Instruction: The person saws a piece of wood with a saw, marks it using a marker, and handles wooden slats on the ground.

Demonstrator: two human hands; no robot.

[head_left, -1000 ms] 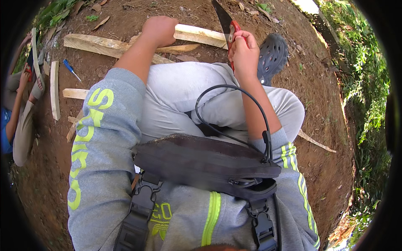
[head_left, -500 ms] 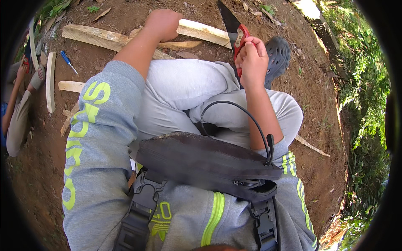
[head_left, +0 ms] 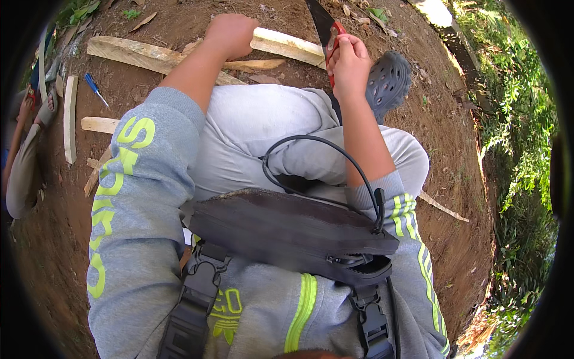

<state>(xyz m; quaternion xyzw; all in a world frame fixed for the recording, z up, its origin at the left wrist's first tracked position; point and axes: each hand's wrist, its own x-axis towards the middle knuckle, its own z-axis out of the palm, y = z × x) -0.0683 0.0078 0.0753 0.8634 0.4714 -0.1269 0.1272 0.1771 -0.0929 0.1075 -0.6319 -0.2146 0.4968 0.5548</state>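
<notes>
My right hand (head_left: 351, 67) is closed round the red handle of a hand saw (head_left: 323, 25), whose dark blade points away from me at the top of the view. The blade crosses the right end of a pale wooden strip (head_left: 290, 45). My left hand (head_left: 232, 36) is closed on the strip's other end, knuckles up, its fingertips hidden. A thicker piece of wood (head_left: 134, 52) lies on the ground left of that hand, partly behind my forearm. A thin wood offcut (head_left: 257, 64) lies just below the strip.
A blue-handled screwdriver (head_left: 95, 88) and a wooden stick (head_left: 70, 119) lie on the brown soil to the left. At the far left another person's leg (head_left: 27, 170) and hand show. My grey clog (head_left: 388, 84) is right of the saw. Green plants (head_left: 523, 119) border the right side.
My right hand and the saw have moved forward, away from me, and slightly left. The left hand stays on the wood.
</notes>
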